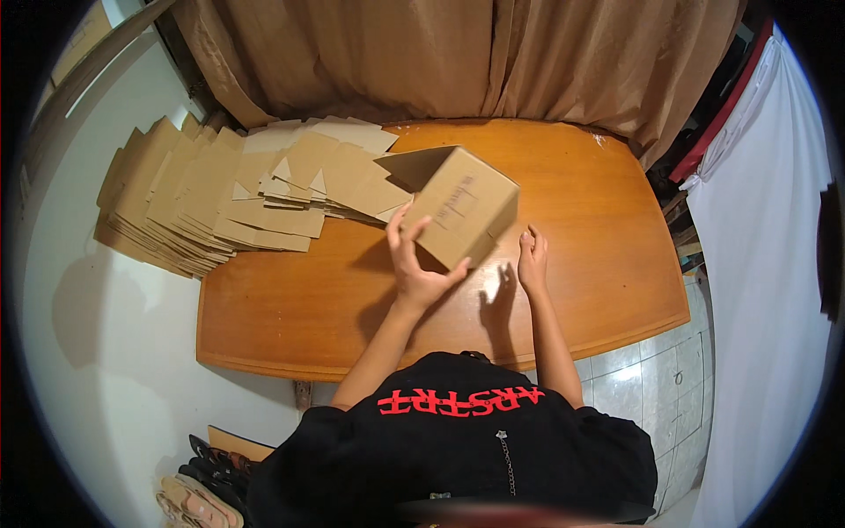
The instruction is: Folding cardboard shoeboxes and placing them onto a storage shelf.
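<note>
Table [598, 238] below, hands [419, 280] reach forward, left holding box [466, 204].

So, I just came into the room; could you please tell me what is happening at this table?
A person is handling a brown cardboard box over the wooden table. The left hand grips the box at its near end, and one flap sticks out at the far left. The right hand is beside the box, with nothing seen in it. At the left end of the table lies a pile of flat cardboard pieces, stacked and overlapping.
</note>
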The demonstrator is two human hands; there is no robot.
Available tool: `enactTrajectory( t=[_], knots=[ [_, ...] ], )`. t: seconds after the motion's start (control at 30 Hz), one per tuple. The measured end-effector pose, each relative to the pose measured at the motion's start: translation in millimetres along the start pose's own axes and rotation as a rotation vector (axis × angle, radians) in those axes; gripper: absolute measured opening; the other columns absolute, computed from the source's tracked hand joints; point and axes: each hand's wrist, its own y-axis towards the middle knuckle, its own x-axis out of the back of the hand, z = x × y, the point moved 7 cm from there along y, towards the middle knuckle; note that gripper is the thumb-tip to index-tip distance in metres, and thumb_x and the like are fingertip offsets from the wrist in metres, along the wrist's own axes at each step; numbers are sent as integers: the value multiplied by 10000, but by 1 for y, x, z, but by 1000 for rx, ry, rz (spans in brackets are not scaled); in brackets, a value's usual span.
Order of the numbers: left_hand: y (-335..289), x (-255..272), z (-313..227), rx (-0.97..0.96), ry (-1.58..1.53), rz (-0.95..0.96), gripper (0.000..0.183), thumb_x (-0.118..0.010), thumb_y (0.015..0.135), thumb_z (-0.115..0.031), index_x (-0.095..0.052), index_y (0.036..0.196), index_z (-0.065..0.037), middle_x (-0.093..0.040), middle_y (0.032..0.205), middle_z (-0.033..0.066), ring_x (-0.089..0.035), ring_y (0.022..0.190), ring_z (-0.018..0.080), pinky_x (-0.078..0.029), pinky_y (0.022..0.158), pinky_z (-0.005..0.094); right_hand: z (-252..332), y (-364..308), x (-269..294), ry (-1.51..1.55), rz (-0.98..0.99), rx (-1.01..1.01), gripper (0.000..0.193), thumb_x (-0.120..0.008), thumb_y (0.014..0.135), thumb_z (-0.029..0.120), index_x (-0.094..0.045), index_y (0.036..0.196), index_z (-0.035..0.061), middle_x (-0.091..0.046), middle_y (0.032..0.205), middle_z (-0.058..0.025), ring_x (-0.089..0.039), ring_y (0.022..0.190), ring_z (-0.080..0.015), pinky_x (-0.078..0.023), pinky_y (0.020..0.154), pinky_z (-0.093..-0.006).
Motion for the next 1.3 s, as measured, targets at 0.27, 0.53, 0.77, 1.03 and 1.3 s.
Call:
enactTrajectory(
  t=[0.27,0.53,0.77,1.03,1.3],
  knots=[
    [-44,-39,-5,-321,86,151,624,-796,506,-165,-534,1070,-229,-366,1235,139,-369,1147,336,-257,968,535,20,-9,-11,475,268,-295,664,-375,866,555,-290,1318,77,-407,1251,-170,-542,975,-294,-495,707,-379],
    [-96,-84,8,-362,165,406,453,-733,589,-169,-581,1010,-235,-395,1247,86,-362,1158,306,-234,1000,515,-3,-33,-26,335,475,-601,929,-543,735,616,-119,1368,83,-228,1366,-237,-453,1075,-405,-441,788,-517],
    [-121,-64,39,-291,19,398,370,-715,649,-167,-577,991,-129,-408,1235,109,-353,1170,311,-291,977,463,-72,-11,-32,527,210,-582,807,-571,768,510,-225,1354,75,-253,1375,-178,-416,1112,-353,-377,864,-457],
    [-104,-2,131,420,296,103,717,-713,694,-258,-328,1269,-68,-299,1324,191,-291,1220,355,-247,1000,449,-101,5,-22,540,43,-328,585,-526,859,328,-295,1326,64,-291,1335,-171,-421,1140,-292,-372,931,-386],
    [-79,-12,135,464,85,105,761,-761,646,-239,-348,1264,-78,-283,1335,172,-312,1218,340,-261,996,457,26,-22,-21,-160,108,285,737,-724,671,267,-368,1281,58,-315,1278,-201,-358,1179,-373,-346,962,-429]
  ],
)
